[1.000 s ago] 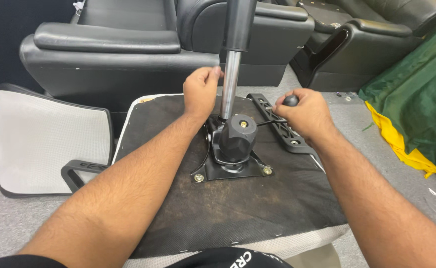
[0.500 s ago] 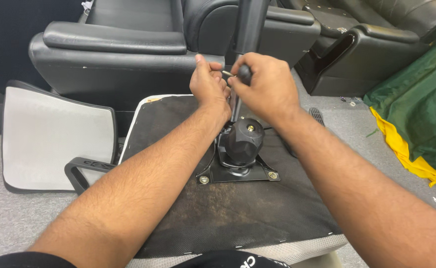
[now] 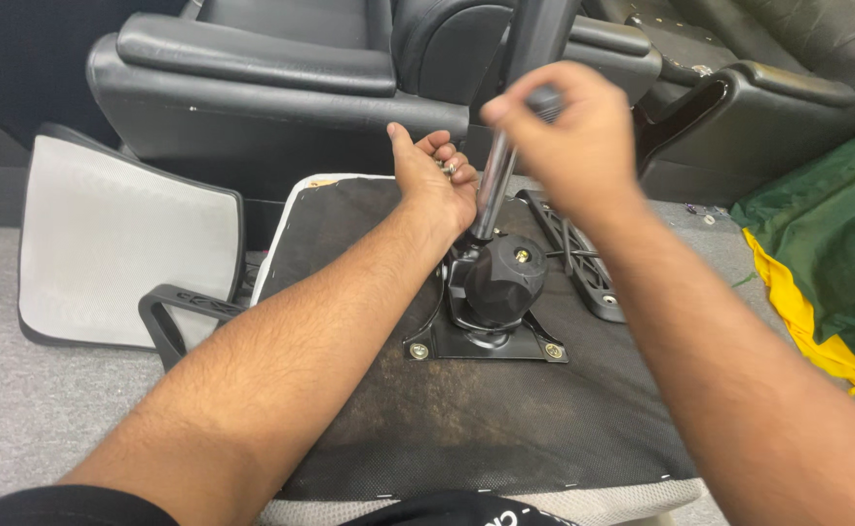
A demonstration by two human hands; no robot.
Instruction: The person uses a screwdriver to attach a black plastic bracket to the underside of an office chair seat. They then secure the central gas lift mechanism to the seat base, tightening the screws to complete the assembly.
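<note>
A grey mesh chair backrest with a black frame (image 3: 120, 248) leans at far left on grey carpet (image 3: 28, 409). Black leather armchairs (image 3: 271, 88) line the far side; crumpled green and yellow fabric (image 3: 827, 253) lies at right.

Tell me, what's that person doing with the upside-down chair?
A person is working on a chair seat lying bottom-up on the floor. The left hand is cupped open beside the metal post and seems to hold small metal bits. The right hand is shut around a dark handle, raised near the post. A black plate with a knob is bolted to the seat.
</note>
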